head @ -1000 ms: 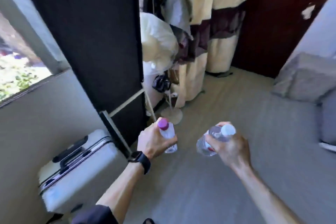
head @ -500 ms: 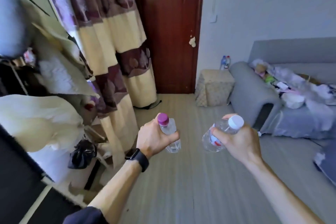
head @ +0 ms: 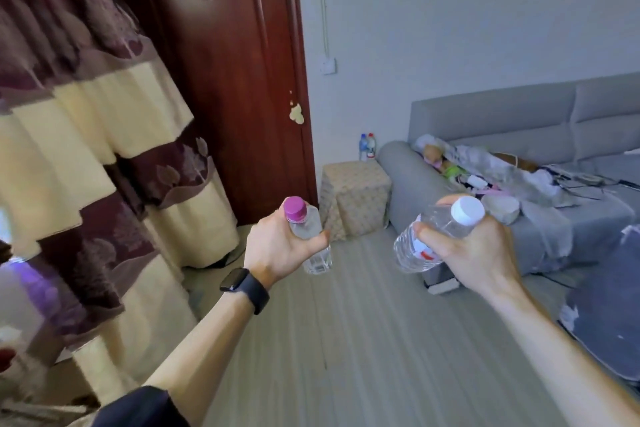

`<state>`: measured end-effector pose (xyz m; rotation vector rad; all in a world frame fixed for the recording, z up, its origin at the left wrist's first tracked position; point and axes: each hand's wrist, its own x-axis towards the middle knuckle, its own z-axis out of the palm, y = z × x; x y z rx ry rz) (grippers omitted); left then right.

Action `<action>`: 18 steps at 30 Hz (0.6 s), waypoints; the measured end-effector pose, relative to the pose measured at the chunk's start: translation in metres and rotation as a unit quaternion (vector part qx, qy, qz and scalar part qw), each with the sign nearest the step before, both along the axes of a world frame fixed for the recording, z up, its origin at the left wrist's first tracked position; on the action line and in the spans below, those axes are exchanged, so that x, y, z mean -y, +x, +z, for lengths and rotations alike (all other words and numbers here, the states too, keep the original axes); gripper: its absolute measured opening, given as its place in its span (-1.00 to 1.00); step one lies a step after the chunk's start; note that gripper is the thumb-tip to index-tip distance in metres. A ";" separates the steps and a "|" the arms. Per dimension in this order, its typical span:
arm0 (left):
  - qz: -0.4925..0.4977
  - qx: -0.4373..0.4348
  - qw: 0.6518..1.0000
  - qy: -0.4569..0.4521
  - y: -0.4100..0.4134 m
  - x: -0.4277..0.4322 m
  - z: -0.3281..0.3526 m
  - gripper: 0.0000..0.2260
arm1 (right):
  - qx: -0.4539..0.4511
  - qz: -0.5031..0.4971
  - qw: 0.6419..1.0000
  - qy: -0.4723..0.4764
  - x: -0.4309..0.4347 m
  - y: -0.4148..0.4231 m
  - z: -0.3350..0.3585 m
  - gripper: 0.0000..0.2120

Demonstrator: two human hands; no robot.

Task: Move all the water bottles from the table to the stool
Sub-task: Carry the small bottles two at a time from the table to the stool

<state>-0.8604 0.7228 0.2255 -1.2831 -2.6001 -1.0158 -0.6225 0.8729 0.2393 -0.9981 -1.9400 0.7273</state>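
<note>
The left hand [head: 278, 248] is clamped around the middle of a pink-capped bottle [head: 307, 226], fingers curled behind it and thumb across the front. The cap sticks out of the fist toward 11 o'clock and the clear base hangs out toward 5 o'clock. A black watch [head: 239, 282] sits on that wrist. The right hand [head: 479, 251] grips a white-capped bottle [head: 445, 220] near its neck. Its cap points to 2 o'clock and its labelled body slants down to 8 o'clock past the thumb. Both bottles are held in the air above the floor [head: 363, 340]. At 12 o'clock between the hands, well beyond them, stands the stool [head: 349, 204], just beside the sofa [head: 398, 180], with two bottles [head: 367, 147] upright at its far edge.
</note>
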 end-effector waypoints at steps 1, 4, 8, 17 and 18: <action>0.000 0.005 1.000 0.008 -0.007 -0.021 0.002 -0.53 | -0.005 0.001 1.000 0.000 -0.021 -0.008 0.000 -0.56; -0.001 0.011 1.000 0.009 -0.028 -0.081 0.007 -0.53 | -0.003 0.004 1.000 -0.010 -0.080 -0.030 -0.001 -0.58; 0.017 0.024 0.999 0.028 -0.060 -0.152 0.011 -0.63 | -0.012 0.024 1.000 -0.009 -0.157 -0.064 -0.002 -0.61; 0.040 0.035 0.999 0.006 -0.159 -0.281 -0.001 -0.55 | 0.003 0.060 0.998 -0.016 -0.302 -0.165 -0.004 -0.59; 0.037 0.034 0.999 0.003 -0.174 -0.297 -0.003 -0.56 | 0.005 0.061 0.998 -0.018 -0.317 -0.178 -0.004 -0.63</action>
